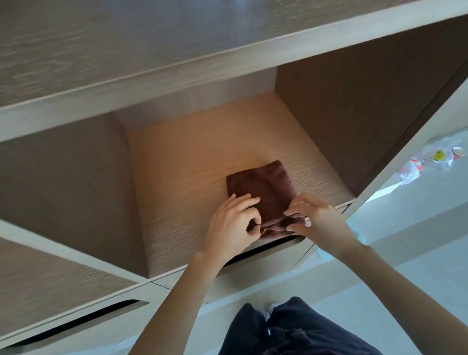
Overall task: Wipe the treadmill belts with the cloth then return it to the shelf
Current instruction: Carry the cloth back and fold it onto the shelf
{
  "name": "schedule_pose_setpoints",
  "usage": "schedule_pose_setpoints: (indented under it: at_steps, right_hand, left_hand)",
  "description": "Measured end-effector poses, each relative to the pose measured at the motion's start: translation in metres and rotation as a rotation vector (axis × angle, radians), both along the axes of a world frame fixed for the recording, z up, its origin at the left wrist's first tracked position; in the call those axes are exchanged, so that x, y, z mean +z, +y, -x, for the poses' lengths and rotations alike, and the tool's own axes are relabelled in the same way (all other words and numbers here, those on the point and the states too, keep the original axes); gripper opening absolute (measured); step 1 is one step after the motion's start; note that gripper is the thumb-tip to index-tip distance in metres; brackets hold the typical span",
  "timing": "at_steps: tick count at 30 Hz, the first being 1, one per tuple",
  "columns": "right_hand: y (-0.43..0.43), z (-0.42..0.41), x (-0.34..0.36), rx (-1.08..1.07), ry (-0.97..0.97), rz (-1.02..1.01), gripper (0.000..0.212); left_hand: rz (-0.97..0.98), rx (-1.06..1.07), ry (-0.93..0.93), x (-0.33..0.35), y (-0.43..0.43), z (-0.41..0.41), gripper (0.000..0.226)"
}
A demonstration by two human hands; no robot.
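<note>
The left hand and right hand are pinched on the near edge of the folded brown cloth, laid at the front of the middle shelf compartment, though whether wiping is done cannot be told.

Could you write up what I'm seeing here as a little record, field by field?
Setting: wooden shelf, open middle compartment
Cloth: brown cloth, folded, lying on the shelf near its front edge
Left hand: left hand grips the cloth's near left corner
Right hand: right hand pinches the cloth's near right edge
Cloth's near edge: bunched up between the two hands
Nearby: plastic bag on the floor, right of the shelf
Treadmill: not in view
</note>
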State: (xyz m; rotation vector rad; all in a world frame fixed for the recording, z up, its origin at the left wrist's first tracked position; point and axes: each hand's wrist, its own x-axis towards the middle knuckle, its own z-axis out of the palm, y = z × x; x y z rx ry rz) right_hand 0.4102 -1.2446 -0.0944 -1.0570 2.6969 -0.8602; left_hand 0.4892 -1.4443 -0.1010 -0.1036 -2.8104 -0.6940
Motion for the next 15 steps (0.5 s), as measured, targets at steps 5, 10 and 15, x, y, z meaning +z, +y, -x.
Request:
schedule_pose_setpoints:
  at_steps: [5, 10, 15]
  right_hand:
    - [0.001, -0.004, -0.002, 0.016, 0.028, 0.007, 0.028]
    - [-0.004, -0.016, 0.002, -0.028, 0.208, -0.036, 0.017]
    - [-0.005, -0.009, 0.010, 0.016, 0.220, -0.006, 0.021]
  left_hand:
    - [-0.026, -0.093, -0.105, 0.005, -0.011, -0.005, 0.003]
    - [0.050, -0.132, -0.152, 0.001, -0.011, -0.008, 0.007]
    - [0.115, -0.016, -0.244, -0.004, -0.009, -0.005, 0.052]
